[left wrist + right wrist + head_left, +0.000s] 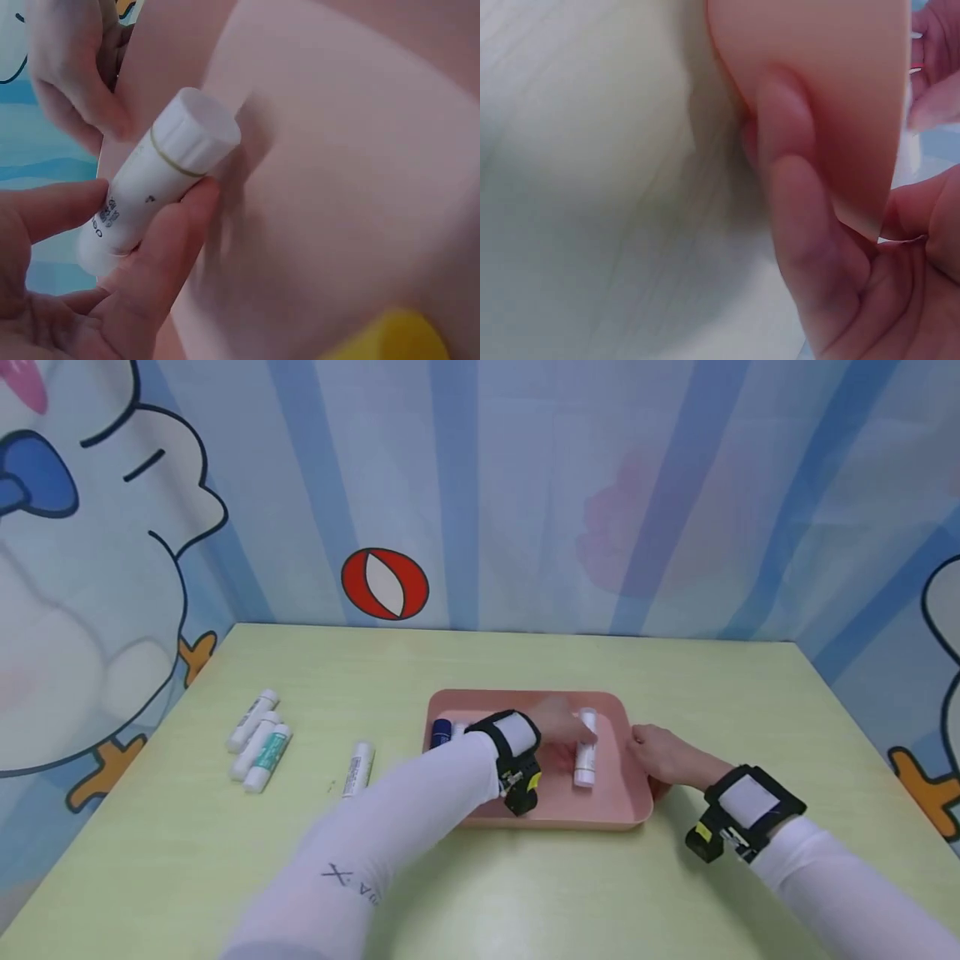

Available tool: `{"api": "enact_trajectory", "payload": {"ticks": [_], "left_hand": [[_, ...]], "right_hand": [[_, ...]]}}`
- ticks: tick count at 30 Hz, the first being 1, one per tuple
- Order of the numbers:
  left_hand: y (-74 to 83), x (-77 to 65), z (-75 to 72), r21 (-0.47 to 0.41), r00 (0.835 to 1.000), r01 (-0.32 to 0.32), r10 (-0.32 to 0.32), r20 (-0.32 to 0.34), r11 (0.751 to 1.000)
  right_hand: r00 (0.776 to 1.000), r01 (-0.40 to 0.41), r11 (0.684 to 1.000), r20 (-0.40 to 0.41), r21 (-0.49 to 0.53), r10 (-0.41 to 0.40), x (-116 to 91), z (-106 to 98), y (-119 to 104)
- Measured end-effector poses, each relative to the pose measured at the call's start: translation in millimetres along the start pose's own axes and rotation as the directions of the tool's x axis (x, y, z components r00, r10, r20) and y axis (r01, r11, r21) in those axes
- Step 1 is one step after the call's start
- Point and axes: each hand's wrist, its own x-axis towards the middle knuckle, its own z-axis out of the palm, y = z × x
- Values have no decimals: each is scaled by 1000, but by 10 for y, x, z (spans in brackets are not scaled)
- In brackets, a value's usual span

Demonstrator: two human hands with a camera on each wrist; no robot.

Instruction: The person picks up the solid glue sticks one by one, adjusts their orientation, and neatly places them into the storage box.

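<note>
A white glue stick stands out over the right part of a pink tray. My left hand pinches it between thumb and fingers, and in the left wrist view the capped glue stick shows a thin greenish band under its cap. At the tray's right side, my right hand grips the rim. The right wrist view has its fingers against the outer wall of the tray, with the thumb over the edge. Inside the tray's left end lies a dark blue-capped stick, partly hidden by my left forearm.
A white glue stick lies on the table left of the tray. Farther left, two white sticks and a green-labelled one lie close together. A patterned blue curtain stands behind the table's back edge.
</note>
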Motion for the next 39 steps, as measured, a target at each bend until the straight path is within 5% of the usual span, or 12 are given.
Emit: {"api": "enact_trajectory", "payload": {"ticks": [3, 10, 14, 21, 24, 31, 35, 39], "left_hand": [[84, 61, 123, 65, 999, 2, 0, -34, 998], [203, 96, 307, 59, 998, 2, 1, -60, 998], [205, 91, 317, 182, 993, -44, 63, -104, 982], [225, -2, 281, 70, 997, -9, 14, -75, 997], [225, -7, 269, 101, 997, -10, 18, -75, 995], [144, 53, 129, 28, 999, -41, 40, 35, 999], [176, -208, -62, -99, 996, -92, 93, 3, 991], [122, -580, -301, -180, 967, -252, 241, -80, 951]], "right_hand": [[1000, 13, 1000, 1, -1, -13, -7, -16, 10], [999, 45, 999, -11, 16, -45, -17, -18, -1], [998, 66, 998, -14, 21, -66, -13, -10, 6], [998, 69, 997, -10, 28, -68, -12, -6, 15], [997, 69, 997, -16, 19, -69, -10, -4, 18], [998, 67, 998, -10, 11, -67, -10, 2, 31], [998, 55, 998, -4, 9, -55, -9, -6, 24], [999, 53, 999, -6, 6, -53, -8, 0, 11]]}}
